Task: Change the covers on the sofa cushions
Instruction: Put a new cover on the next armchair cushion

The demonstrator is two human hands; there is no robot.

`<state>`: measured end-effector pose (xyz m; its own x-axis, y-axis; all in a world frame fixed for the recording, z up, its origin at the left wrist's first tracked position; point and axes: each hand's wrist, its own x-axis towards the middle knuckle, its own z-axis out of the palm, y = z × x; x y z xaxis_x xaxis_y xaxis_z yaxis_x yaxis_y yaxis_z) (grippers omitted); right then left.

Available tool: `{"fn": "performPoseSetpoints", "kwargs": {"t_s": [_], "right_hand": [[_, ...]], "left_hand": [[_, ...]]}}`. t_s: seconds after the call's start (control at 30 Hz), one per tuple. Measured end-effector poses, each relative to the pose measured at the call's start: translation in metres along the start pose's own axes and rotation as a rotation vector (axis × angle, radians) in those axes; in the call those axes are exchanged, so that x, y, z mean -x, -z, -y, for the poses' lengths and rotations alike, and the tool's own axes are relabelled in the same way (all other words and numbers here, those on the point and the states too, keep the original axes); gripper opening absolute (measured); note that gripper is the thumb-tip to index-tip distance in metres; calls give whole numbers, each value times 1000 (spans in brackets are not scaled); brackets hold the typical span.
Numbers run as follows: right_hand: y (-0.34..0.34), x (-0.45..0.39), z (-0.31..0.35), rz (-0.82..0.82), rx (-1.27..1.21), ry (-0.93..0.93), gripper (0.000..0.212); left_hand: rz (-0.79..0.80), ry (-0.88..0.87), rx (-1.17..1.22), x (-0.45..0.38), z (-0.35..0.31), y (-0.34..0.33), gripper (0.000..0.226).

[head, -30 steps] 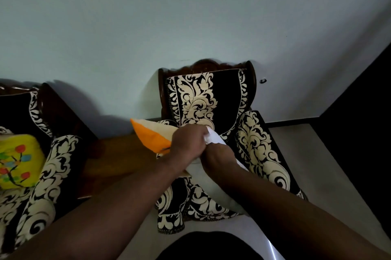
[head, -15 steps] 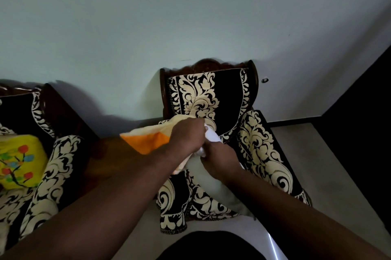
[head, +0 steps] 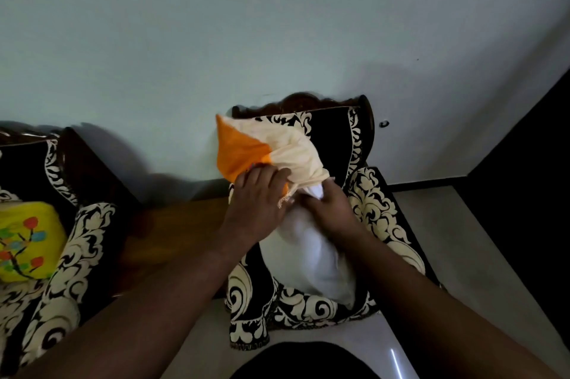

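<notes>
A white cushion insert (head: 311, 252) lies on the seat of the black-and-cream armchair (head: 379, 212). Its far end is inside an orange and cream cover (head: 287, 150), which stands up bunched against the chair back. My left hand (head: 257, 204) grips the cover at its open edge, on the orange side. My right hand (head: 331, 212) holds the white insert just below the cover's opening, fingers curled into the fabric. Most of the insert is bare.
A second armchair (head: 61, 243) at the left holds a yellow cushion (head: 24, 243) with a coloured tree print. A wooden side table (head: 179, 224) stands between the two chairs. The pale wall (head: 277, 23) is behind, and a dark panel (head: 524, 178) is at the right.
The cover has swung from pointing left to standing up against the chair back. Both hands shifted slightly right, and more of the white insert shows below them.
</notes>
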<state>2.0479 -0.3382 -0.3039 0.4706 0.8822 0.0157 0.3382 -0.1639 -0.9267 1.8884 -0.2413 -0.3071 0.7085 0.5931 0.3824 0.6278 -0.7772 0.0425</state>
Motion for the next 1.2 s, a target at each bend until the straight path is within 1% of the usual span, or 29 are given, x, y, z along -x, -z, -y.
{"fn": "performPoseSetpoints", "kwargs": {"t_s": [0.1,0.17,0.23,0.27,0.3,0.33,0.37,0.4,0.43,0.47,0.5,0.53,0.63,0.67,0.73,0.77,0.8,0.83,0.9,0.93,0.97,1.0,1.03,1.07,1.1,1.17,1.2], "right_hand": [[14,1,5,7,-139,-89,31],[22,-3,12,-2,-227,-149,28],[30,-9,21,-83,-334,-218,20],[36,-14,25,-138,-343,-241,13],[42,-17,27,-186,-326,-254,16],[44,-20,28,-208,-306,-266,24],[44,-19,31,-205,-295,-272,26],[42,-19,30,-176,-315,-273,21],[40,-17,27,-132,-364,-274,14],[37,-15,24,-91,-434,-280,11],[36,-12,24,-51,-525,-301,12],[35,-9,28,-7,-619,-314,17],[35,-4,40,205,-875,-218,35],[35,-5,42,199,-876,-178,38],[39,-5,48,73,-757,-120,43],[41,-5,46,23,-723,-91,51],[43,-2,42,22,-732,-74,63],[43,4,38,-6,-728,-49,73],[38,26,24,-86,-579,48,76],[28,35,12,-74,-494,85,84],[19,44,3,-44,-383,110,99],[9,47,-10,-23,-291,62,112],[-1,49,-20,-15,-267,0,120],[-7,48,-23,-22,-270,-45,119],[-12,45,-27,-34,-311,-69,109],[-15,41,-18,-154,-449,-116,72],[-13,40,-10,-235,-538,-176,55]], "left_hand": [[24,113,191,2,17,-8,45],[13,172,327,-4,14,-2,40],[40,210,503,-8,-12,12,42],[62,200,592,-6,-28,19,44],[81,187,673,-4,-42,23,46],[87,181,732,-1,-52,25,47],[80,174,751,2,-55,24,50],[74,186,726,4,-54,25,55],[79,209,681,3,-50,25,64],[95,246,639,0,-44,25,73],[102,286,636,-4,-39,27,79],[86,341,665,-10,-34,28,79],[-47,485,769,-33,-24,27,58],[-85,523,790,-38,-22,24,52],[-138,604,899,-44,-22,18,39],[-175,661,976,-44,-24,15,29],[-226,721,1031,-43,-26,12,23],[-280,778,1069,-43,-25,11,22],[-344,916,1140,-46,-20,11,24],[-354,1009,1210,-49,-17,13,25],[-352,1087,1298,-52,-14,15,25],[-318,1135,1376,-55,-14,18,26],[-269,1133,1409,-56,-14,19,28],[-224,1078,1370,-59,-17,19,29],[-192,986,1281,-61,-19,18,30],[-140,785,1095,-65,-17,20,39],[-76,702,994,-66,-11,20,51]]}}
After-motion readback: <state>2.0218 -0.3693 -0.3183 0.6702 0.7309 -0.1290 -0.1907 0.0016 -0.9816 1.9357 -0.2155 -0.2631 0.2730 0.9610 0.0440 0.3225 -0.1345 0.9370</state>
